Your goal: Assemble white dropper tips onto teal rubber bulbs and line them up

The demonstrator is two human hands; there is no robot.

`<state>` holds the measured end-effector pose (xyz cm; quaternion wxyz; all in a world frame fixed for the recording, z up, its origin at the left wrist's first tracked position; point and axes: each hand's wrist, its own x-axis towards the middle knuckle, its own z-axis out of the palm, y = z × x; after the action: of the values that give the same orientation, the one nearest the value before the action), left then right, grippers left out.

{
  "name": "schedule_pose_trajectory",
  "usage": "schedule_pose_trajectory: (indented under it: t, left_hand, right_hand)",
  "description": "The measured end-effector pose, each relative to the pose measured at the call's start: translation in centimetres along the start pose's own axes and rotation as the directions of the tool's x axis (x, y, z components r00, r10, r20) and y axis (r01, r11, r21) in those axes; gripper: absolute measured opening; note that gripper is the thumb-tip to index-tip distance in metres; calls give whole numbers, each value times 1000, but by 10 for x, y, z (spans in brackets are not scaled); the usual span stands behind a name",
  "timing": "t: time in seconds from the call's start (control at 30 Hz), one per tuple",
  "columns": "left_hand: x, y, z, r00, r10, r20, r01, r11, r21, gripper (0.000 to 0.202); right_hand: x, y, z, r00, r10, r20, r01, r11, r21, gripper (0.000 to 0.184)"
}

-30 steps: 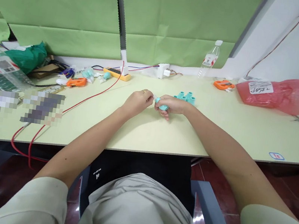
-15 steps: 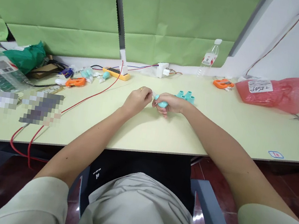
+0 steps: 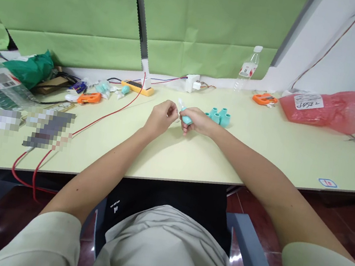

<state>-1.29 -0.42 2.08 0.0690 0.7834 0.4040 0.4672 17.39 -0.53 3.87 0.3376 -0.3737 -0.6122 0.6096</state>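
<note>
My right hand (image 3: 198,120) is closed around a teal piece (image 3: 186,119), its rounded end showing past my curled fingers. A pale, clear-looking tip (image 3: 181,103) pokes up at the thumb side, leaning towards my left. My left hand (image 3: 163,115) sits just beside it, thumb and forefinger bent into a near-closed loop; I cannot tell whether anything is pinched there. The two hands are close, with the tip between them, all above the surface (image 3: 193,162).

I judge the step in hand to be close finger work at the tip, the right hand serving as the holder and the left as the free, fine one. The next move at that spot would call for a steady right grip and small, light motions from the left, since the tip looks slim and could be knocked aside.

Just beyond my right hand stands a teal holder (image 3: 217,116) with several open tubes, near enough to brush with my knuckles. Further out are a white plug (image 3: 192,83), a yellow meter (image 3: 137,87) with a red cable (image 3: 109,115) passing by, a bottle (image 3: 248,70) and, well to the right, a pink bag (image 3: 336,108).
</note>
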Motion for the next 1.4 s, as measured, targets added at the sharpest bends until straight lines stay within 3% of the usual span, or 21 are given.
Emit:
schedule_pose_trajectory:
  t: [0.13, 0.27, 0.53, 0.67, 0.9, 1.03, 1.13, 1.2, 1.27, 1.33, 1.4]
  left_hand:
    - [-1, 10, 0, 985, -173, 26, 172, 928, -330, 6]
    - [2, 13, 1, 938, -323, 126, 334, 742, -582, 12]
    - [8, 9, -2, 822, -463, 333, 528, 397, -751, 25]
    - [8, 11, -4, 815, -421, 399, 546, 324, -773, 25]
    - [6, 14, -1, 826, -412, 384, 535, 360, -765, 31]
    - [2, 16, 5, 865, -378, 331, 491, 497, -716, 31]
    - [-2, 16, 10, 894, -335, 297, 447, 656, -609, 22]
    - [-5, 15, 11, 924, -267, 276, 372, 800, -471, 12]
    - [-8, 13, 12, 956, -153, 250, 221, 936, -274, 5]
    - [-10, 12, 13, 970, -35, 242, 57, 995, -85, 9]
    - [-10, 12, 14, 965, 31, 259, -38, 999, 20, 13]
  right_hand:
    - [-1, 0, -3, 999, -13, 46, 14, 1000, -12, 18]
    - [-1, 1, -5, 999, 0, 51, 1, 1000, -22, 16]
    - [0, -1, -7, 999, 1, -34, -1, 1000, -13, 14]
    - [0, -5, -10, 996, -53, -73, 55, 998, 16, 16]
    - [-1, -19, -30, 951, -203, -233, 223, 973, 62, 15]
    - [-3, -28, -42, 905, -272, -326, 302, 952, 44, 19]
    - [-3, -31, -49, 873, -314, -373, 336, 942, -9, 22]
    - [-3, -32, -54, 843, -343, -415, 340, 937, -83, 23]
    - [-3, -31, -59, 805, -379, -456, 341, 925, -168, 23]
    - [-4, -29, -63, 771, -417, -482, 340, 909, -242, 23]
    - [-4, -26, -67, 748, -445, -492, 334, 893, -301, 22]
